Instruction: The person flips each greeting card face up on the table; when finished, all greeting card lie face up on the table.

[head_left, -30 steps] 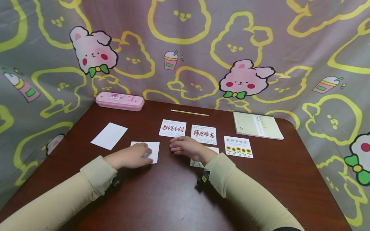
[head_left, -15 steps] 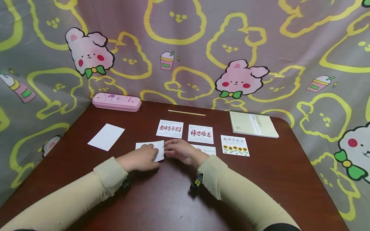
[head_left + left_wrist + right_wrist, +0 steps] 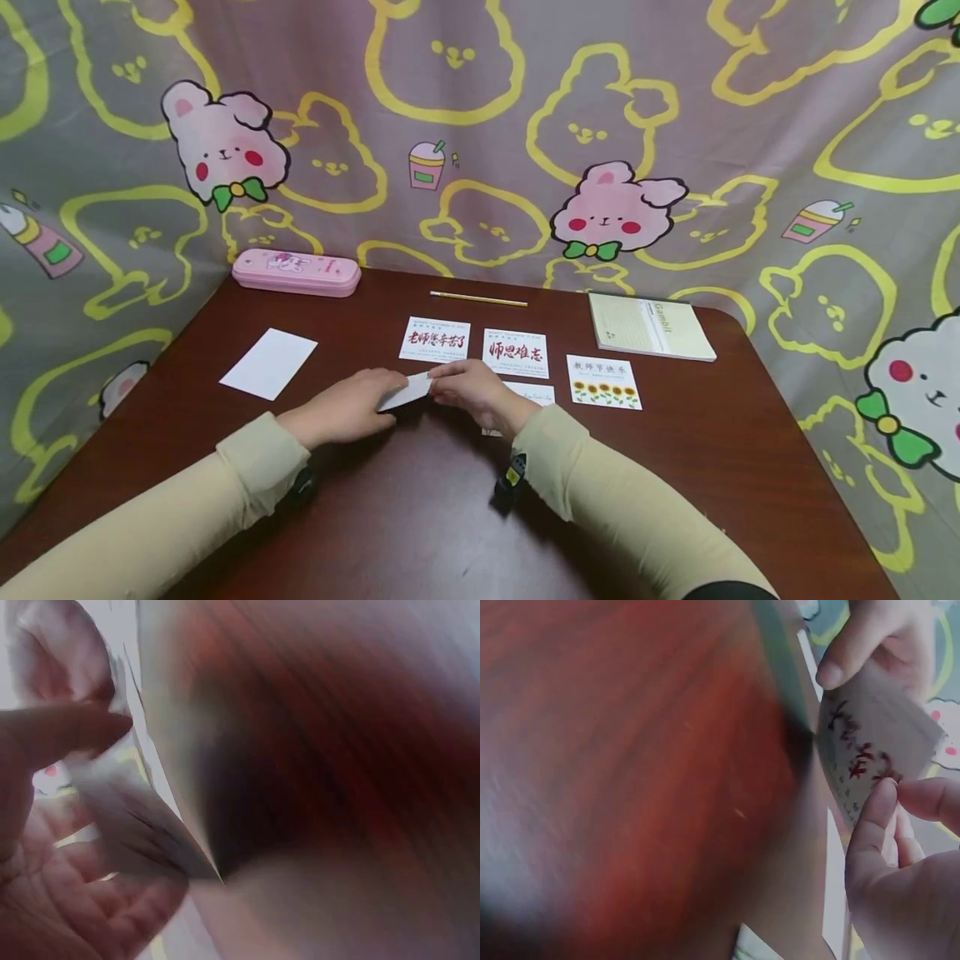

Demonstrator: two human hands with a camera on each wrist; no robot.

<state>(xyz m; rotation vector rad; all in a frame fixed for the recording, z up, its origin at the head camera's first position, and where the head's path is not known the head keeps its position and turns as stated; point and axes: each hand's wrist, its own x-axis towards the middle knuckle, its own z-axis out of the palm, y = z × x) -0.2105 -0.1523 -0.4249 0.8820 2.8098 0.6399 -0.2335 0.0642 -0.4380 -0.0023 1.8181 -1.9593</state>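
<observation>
Pinches, with left hand (image 3: 347, 408) and right hand (image 3: 478, 392), a tilted white rectangular paper card (image 3: 406, 392) at the head view's seven o'clock, apparently for turning over. Probably calls next for laying it print-up, clear of the red-lettered white paper card (image 3: 434, 339) at one o'clock from it.

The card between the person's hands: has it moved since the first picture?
Yes. Judged against the pink pencil case in the head view, the card has shifted right and tilted up, held by left hand and right hand.
</observation>
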